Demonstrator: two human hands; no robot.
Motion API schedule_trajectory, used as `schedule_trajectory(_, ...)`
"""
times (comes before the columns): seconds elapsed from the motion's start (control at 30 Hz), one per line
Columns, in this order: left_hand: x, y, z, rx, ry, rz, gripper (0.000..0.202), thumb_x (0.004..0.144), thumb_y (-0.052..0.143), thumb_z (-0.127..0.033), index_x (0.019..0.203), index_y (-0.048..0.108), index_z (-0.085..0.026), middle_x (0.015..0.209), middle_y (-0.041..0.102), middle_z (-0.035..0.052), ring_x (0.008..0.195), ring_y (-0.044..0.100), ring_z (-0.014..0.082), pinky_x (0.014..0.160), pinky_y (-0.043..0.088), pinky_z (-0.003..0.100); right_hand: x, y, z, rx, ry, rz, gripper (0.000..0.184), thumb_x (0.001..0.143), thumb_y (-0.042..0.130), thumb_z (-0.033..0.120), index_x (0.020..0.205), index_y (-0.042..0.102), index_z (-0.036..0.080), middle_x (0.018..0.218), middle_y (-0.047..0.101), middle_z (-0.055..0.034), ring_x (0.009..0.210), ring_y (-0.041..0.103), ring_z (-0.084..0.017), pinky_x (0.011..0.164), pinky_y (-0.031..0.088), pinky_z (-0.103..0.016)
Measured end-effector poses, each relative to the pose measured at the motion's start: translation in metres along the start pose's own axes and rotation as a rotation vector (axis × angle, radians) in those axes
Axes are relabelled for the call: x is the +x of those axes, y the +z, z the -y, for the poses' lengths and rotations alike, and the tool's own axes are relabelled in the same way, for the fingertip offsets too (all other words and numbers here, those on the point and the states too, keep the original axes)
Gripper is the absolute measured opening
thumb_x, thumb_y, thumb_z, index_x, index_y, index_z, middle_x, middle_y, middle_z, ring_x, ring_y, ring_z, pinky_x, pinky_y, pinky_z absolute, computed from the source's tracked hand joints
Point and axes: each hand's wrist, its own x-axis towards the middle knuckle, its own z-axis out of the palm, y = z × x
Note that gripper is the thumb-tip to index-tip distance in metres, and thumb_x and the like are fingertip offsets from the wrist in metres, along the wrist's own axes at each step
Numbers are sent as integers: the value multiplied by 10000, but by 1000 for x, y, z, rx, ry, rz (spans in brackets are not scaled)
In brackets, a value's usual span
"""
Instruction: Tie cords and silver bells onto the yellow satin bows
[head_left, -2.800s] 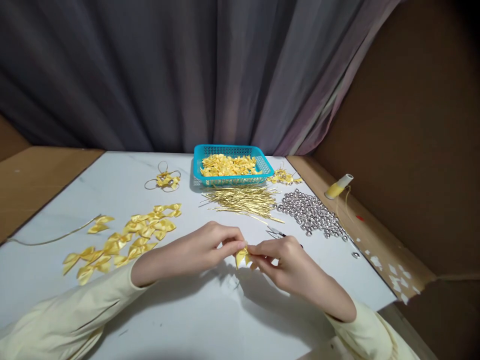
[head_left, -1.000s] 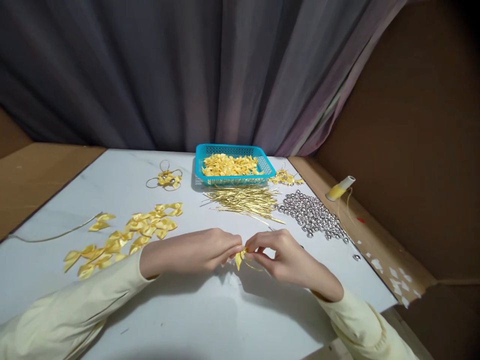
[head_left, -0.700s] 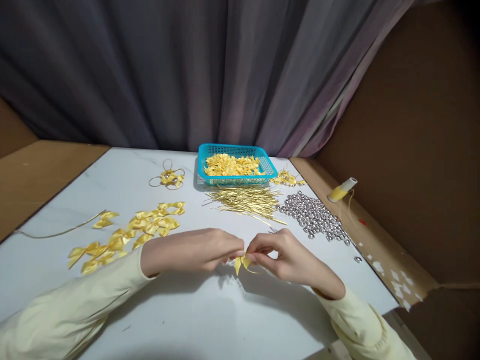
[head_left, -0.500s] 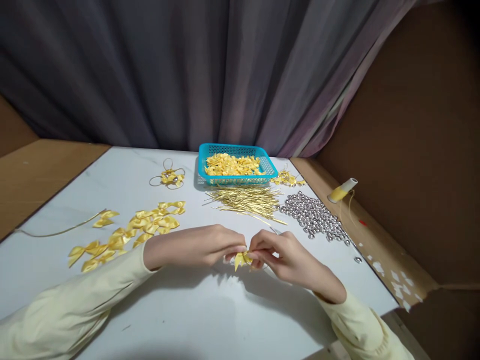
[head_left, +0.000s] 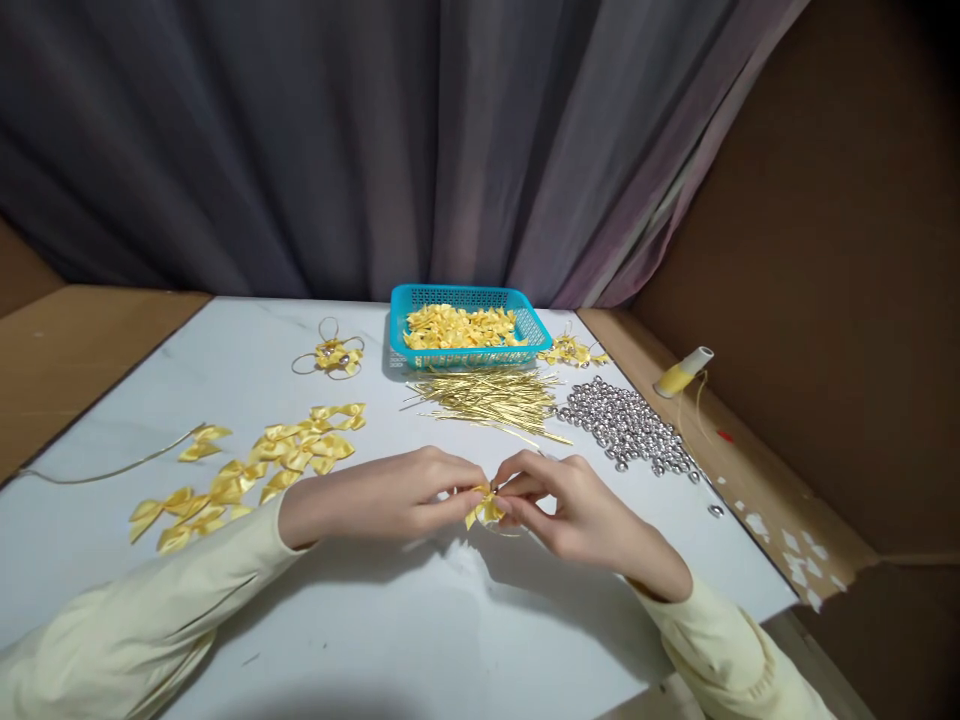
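Both my hands meet above the middle of the white table, fingertips pinched together on a yellow ribbon bow [head_left: 484,508]. My left hand [head_left: 420,495] grips the bow from the left side. From the right, my right hand [head_left: 559,500] pinches it too, and a thin gold wire loop [head_left: 506,532] curves out below the fingers. A small dark or shiny spot shows at the bow's middle, too small to make out. The fingers hide part of the bow.
Loose yellow bows [head_left: 292,450] lie at left, near a gold cord [head_left: 120,473]. Beyond are a finished-looking bow piece with wire loops [head_left: 330,355], a blue basket [head_left: 397,330] of bows, gold wire strips [head_left: 487,400], silver beads [head_left: 622,425] and a thread spool [head_left: 684,373].
My fingers have shifted slightly on the bow, and a wire loop now shows more clearly below it. The whole view has moved a little.
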Motion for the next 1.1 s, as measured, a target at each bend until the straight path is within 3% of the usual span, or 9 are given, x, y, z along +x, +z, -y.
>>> schedule_trajectory(0.47, 1, 2, 3, 30, 28, 13, 293, 931, 336, -212, 836, 610, -168, 737, 615, 25, 689, 561, 142, 656, 388, 239, -1, -2, 0, -51, -15, 20, 158, 831, 486, 88, 917, 591, 170, 775, 699, -31, 664, 658, -118, 560, 472, -181)
schedule_trajectory(0.53, -1, 0, 1, 31, -10, -62, 256, 935, 340, -236, 900, 587, -178, 789, 619, 21, 717, 562, 144, 662, 391, 243, 0, -3, -1, -74, -34, -5, 155, 834, 490, 97, 925, 589, 174, 774, 699, -27, 661, 655, -122, 563, 467, -189)
schedule_trajectory(0.63, -7, -4, -3, 112, -35, -274, 173, 919, 396, -277, 973, 527, -177, 891, 605, 37, 793, 551, 161, 717, 392, 266, 0, -4, -2, -113, -56, -33, 136, 843, 494, 121, 927, 584, 179, 771, 696, -20, 649, 646, -119, 552, 451, -189)
schedule_trajectory(0.7, -11, -4, -8, 183, -17, -373, 155, 915, 411, -277, 891, 524, -174, 834, 586, 31, 765, 537, 157, 714, 385, 268, 0, -4, -4, -140, -63, -36, 127, 846, 495, 132, 926, 581, 179, 770, 693, -19, 643, 639, -117, 539, 438, -185)
schedule_trajectory(0.77, -13, -1, -12, 237, -20, -389, 197, 919, 414, -283, 803, 536, -180, 751, 573, 13, 701, 524, 145, 661, 370, 258, 1, -3, -6, -174, -68, -37, 134, 839, 491, 118, 922, 579, 176, 770, 688, -24, 636, 632, -118, 541, 429, -190)
schedule_trajectory(0.83, -13, 6, -16, 280, -59, -362, 250, 912, 430, -312, 736, 553, -184, 691, 573, 2, 656, 521, 141, 620, 350, 257, 1, 0, -9, -215, -70, -39, 156, 823, 483, 87, 913, 578, 173, 763, 682, -27, 619, 620, -119, 547, 422, -198)
schedule_trajectory(0.93, -10, 20, -17, 337, -248, -339, 350, 884, 456, -399, 622, 533, -181, 602, 570, 1, 580, 522, 147, 552, 312, 260, 2, 4, -12, -266, -78, -31, 171, 807, 476, 63, 896, 575, 170, 739, 672, -29, 592, 602, -120, 553, 411, -209)
schedule_trajectory(1.0, -8, 28, -15, 380, -380, -295, 362, 858, 468, -448, 617, 545, -188, 520, 557, -4, 470, 485, 144, 484, 245, 261, 2, 6, -13, -282, -88, -18, 169, 805, 476, 64, 893, 572, 170, 739, 670, -33, 592, 599, -123, 551, 403, -211)
schedule_trajectory(1.1, -6, 34, -13, 392, -440, -243, 322, 866, 444, -407, 655, 569, -198, 498, 568, -3, 435, 498, 153, 467, 198, 263, 1, 8, -14, -296, -95, 2, 176, 801, 471, 58, 898, 567, 169, 741, 668, -38, 598, 600, -128, 549, 394, -211)
